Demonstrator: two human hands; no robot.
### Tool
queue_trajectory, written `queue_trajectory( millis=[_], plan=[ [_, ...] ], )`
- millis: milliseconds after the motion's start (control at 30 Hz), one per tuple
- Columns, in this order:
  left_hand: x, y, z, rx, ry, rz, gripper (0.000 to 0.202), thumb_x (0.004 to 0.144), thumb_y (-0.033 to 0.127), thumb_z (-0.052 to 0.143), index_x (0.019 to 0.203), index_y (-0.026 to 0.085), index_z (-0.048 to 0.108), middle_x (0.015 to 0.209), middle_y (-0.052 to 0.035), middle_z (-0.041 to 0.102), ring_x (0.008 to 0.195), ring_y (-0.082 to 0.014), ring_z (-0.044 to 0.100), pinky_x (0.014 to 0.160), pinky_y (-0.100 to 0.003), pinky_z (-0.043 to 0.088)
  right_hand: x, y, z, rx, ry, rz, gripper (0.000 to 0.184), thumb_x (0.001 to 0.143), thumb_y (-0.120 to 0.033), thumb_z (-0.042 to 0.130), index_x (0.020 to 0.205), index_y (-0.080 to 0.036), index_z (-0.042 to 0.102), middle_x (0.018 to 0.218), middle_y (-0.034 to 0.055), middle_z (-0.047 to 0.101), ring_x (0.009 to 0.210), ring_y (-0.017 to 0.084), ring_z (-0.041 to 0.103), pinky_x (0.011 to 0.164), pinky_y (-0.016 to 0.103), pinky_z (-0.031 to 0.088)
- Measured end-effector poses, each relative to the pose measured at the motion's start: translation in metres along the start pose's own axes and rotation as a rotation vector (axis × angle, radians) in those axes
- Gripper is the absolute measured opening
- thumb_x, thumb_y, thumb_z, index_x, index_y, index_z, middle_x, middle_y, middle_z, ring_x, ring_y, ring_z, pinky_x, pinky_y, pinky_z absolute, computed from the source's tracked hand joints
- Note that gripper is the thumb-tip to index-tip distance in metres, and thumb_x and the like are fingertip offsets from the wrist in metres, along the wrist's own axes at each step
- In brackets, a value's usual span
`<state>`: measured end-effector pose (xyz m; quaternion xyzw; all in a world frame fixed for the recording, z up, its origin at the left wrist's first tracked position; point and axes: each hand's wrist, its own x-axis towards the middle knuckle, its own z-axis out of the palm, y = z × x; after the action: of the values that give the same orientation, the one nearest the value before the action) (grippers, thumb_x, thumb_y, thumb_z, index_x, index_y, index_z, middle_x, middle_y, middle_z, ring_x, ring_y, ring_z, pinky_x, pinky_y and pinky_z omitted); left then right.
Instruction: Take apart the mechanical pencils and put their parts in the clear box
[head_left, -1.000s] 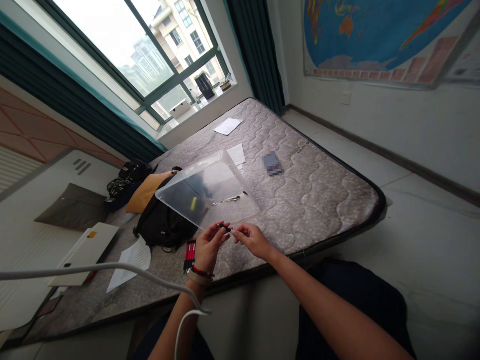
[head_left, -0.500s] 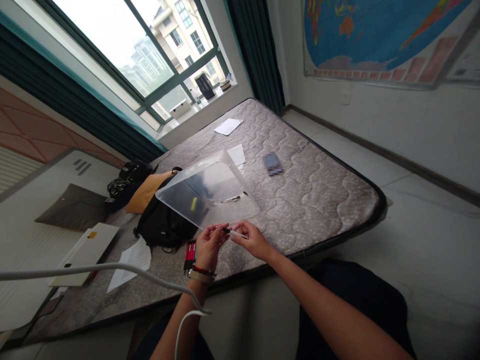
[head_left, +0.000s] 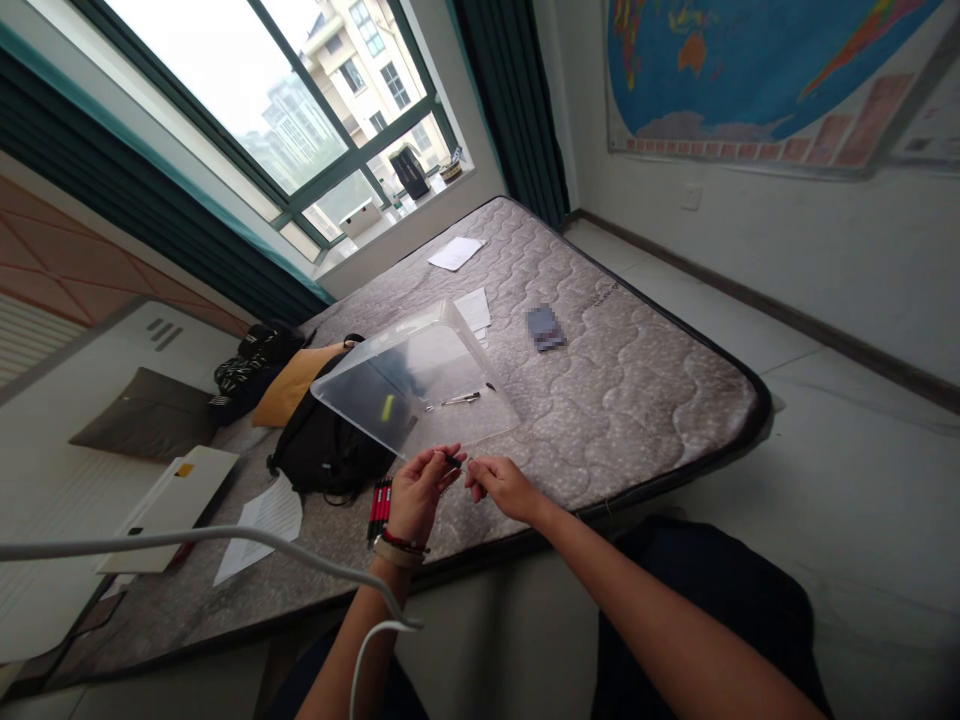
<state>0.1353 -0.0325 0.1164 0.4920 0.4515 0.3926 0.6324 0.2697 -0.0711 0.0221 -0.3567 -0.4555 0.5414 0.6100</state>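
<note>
Just in front of the near edge of the clear plastic box, my left hand (head_left: pixel 421 492) pinches a pen (head_left: pixel 453 461), whose black end shows between the fingertips. My right hand (head_left: pixel 511 488) is closed right beside it, curled around the pen's lighter end, which is mostly hidden by the fingers. The clear box (head_left: pixel 489 425) is tilted with its open side toward me. Inside it lie a silver-and-black pen (head_left: pixel 460 398) and a yellow item (head_left: pixel 388 408). Several red-and-black pens (head_left: pixel 380 507) lie in a row on the mattress left of my left wrist.
A black backpack (head_left: pixel 322 445) sits left of the box on the mattress (head_left: pixel 622 400). Paper sheets (head_left: pixel 266 520) and a white flat case (head_left: pixel 176 505) lie farther left. A blurred dark item (head_left: pixel 546 327) rests beyond the box. A pale cable (head_left: pixel 300 548) crosses the foreground.
My right fingers have curled in around the pen, so its light barrel, visible before, is now mostly hidden. The left hand has turned slightly. The box and other objects have stayed put.
</note>
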Motion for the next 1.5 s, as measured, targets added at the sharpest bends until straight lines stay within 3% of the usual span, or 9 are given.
queue_trajectory(
  millis=[400,700,867,1000,1167,1500],
  plan=[
    [-0.0036,0.0015,-0.0045,0.006,-0.058,-0.015,0.03,0.076,0.039,0.078,0.093,0.016,0.068,0.113,-0.0125,0.073,0.097,-0.0245,0.072,0.081,-0.033,0.054,-0.0019,-0.005,-0.0014,0.09,-0.114,0.056,0.052,0.092,-0.062,0.048,0.072,-0.016,0.062,0.057,-0.0001,0.058,0.054,0.012,0.052,0.057,0.024,0.041],
    [-0.0018,-0.0043,-0.0002,-0.031,0.094,-0.059,0.039,0.069,0.036,0.084,0.099,0.014,0.07,0.109,-0.0143,0.074,0.089,-0.0224,0.073,0.081,-0.034,0.055,0.0007,-0.0019,-0.0006,0.055,0.007,0.003,0.04,0.087,-0.054,0.062,0.076,-0.016,0.062,0.067,0.0007,0.062,0.063,0.013,0.057,0.064,0.025,0.044],
    [-0.0035,-0.0053,-0.0002,-0.016,0.032,-0.058,0.048,0.073,0.04,0.08,0.113,0.018,0.068,0.118,-0.0149,0.071,0.092,-0.0237,0.072,0.082,-0.036,0.056,0.0002,-0.0019,-0.0013,0.013,-0.03,0.005,0.042,0.09,-0.053,0.059,0.071,-0.016,0.063,0.066,0.0017,0.063,0.064,0.014,0.057,0.065,0.025,0.044],
    [-0.0036,-0.0039,0.0002,0.014,0.018,-0.03,0.044,0.072,0.042,0.081,0.105,0.015,0.071,0.113,-0.0157,0.072,0.092,-0.0254,0.072,0.085,-0.041,0.056,-0.0008,-0.0058,-0.0019,-0.005,-0.092,-0.014,0.047,0.093,-0.053,0.053,0.069,-0.015,0.066,0.068,0.0028,0.064,0.064,0.013,0.056,0.064,0.025,0.044],
    [-0.0049,-0.0037,0.0015,0.039,0.062,-0.032,0.043,0.068,0.043,0.083,0.099,0.015,0.072,0.109,-0.015,0.074,0.09,-0.0261,0.072,0.083,-0.044,0.057,-0.0017,-0.0078,-0.0034,-0.063,-0.076,-0.03,0.046,0.092,-0.053,0.054,0.071,-0.016,0.07,0.07,0.0037,0.068,0.067,0.015,0.058,0.066,0.026,0.044],
    [-0.0052,-0.0083,0.0,0.107,0.114,-0.005,0.047,0.069,0.045,0.082,0.104,0.014,0.073,0.115,-0.0176,0.071,0.094,-0.0249,0.071,0.077,-0.037,0.057,-0.0015,-0.0089,-0.0026,-0.122,-0.014,-0.049,0.041,0.092,-0.047,0.056,0.07,-0.016,0.072,0.071,0.0034,0.07,0.069,0.016,0.06,0.068,0.026,0.043]
  ],
)
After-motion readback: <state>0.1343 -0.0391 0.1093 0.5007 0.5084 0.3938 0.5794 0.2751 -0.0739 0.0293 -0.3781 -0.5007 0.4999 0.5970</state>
